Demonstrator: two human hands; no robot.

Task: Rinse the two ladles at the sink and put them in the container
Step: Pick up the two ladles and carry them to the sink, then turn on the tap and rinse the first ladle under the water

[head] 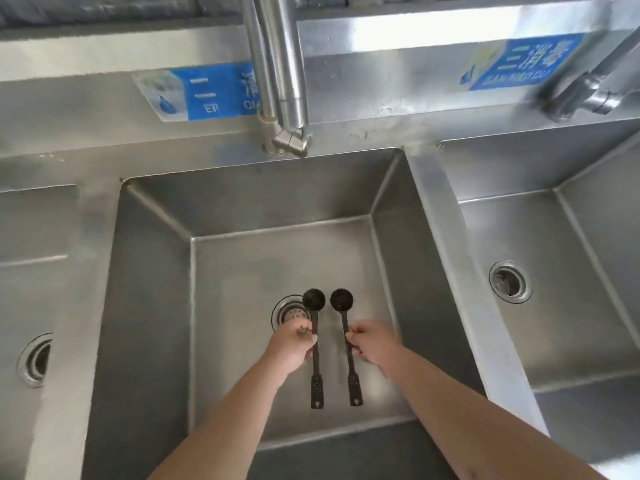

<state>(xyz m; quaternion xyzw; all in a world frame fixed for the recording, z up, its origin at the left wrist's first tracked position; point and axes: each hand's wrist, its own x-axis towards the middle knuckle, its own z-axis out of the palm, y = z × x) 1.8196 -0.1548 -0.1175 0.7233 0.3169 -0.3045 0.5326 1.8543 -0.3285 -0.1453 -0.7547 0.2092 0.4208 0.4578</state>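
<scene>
Two black ladles lie side by side low in the middle steel sink basin [263,209], bowls pointing away from me. My left hand [291,346] grips the handle of the left ladle [316,368], whose bowl sits over the drain strainer [287,312]. My right hand [372,344] grips the handle of the right ladle [352,379] about halfway along. The faucet [278,84] stands above the basin's back edge; no water runs from it. No container is in view.
A second basin [568,237] with its own drain [510,281] lies to the right, behind a steel divider. A third basin [34,244] is at the left. Another tap [588,88] sits at the back right. Blue labels are stuck on the backsplash.
</scene>
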